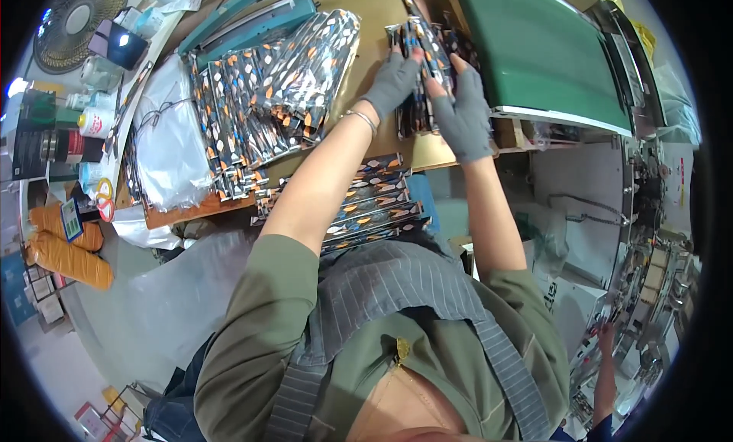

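Narrow black sachets with white, orange and blue marks stand bunched at the far edge of the work table, between my two hands. Wearing a grey fingerless glove, my left hand is closed on the left side of the bunch. My right hand, gloved alike, lies along the bunch's right side with thumb and forefinger spread apart; its other fingers are partly hidden. Left of my left forearm, a large pile of similar sachets lies on the table, topped by a clear bag of them. More sachets are stacked at my waist.
A green conveyor belt with a metal edge runs at the right. Clear plastic bags lie at the left, beside a shelf with bottles and a fan. Machinery stands at far right, where another person's hand reaches in.
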`<state>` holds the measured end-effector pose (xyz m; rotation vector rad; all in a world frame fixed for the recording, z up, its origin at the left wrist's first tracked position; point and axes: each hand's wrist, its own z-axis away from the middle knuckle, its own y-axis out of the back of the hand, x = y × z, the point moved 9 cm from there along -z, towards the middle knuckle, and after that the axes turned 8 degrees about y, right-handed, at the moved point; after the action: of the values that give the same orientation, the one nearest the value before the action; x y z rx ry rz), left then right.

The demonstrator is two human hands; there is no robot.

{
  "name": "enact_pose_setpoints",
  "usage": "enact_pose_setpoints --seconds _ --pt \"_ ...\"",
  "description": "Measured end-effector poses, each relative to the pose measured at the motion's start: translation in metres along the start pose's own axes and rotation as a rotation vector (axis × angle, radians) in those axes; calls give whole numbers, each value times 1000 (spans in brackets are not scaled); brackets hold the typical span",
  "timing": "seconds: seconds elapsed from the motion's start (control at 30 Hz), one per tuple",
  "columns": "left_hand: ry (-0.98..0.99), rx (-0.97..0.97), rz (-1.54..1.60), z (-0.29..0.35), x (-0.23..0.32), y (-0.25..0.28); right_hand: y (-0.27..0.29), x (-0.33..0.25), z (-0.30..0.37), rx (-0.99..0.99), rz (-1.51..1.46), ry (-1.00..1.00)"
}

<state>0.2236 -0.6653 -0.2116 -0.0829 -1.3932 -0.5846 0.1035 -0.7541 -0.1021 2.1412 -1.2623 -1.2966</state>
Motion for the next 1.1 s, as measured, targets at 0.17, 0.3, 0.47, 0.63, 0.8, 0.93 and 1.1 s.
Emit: enact_pose_setpoints --seconds 0.17,0.3,0.47,0.63,0.8,0.93,1.1 --pt "-269 125 -96 97 38 81 -3 -16 38 -230 -386 -120" --pt "35 316 131 216 4 175 -47 -76 70 -639 -356 180" --pt "389 193 102 360 -90 155 -132 -108 104 -868 -248 534" --pt "614 75 597 394 -139 85 -149 -142 158 -1078 -239 498" --pt "561 89 839 354 -127 50 -175 -123 182 -1248 -382 149" --pt "358 221 826 336 -145 42 -200 -113 185 -1388 -570 -49" --pt "409 417 922 339 -146 44 -195 -107 197 -1385 -563 -207"
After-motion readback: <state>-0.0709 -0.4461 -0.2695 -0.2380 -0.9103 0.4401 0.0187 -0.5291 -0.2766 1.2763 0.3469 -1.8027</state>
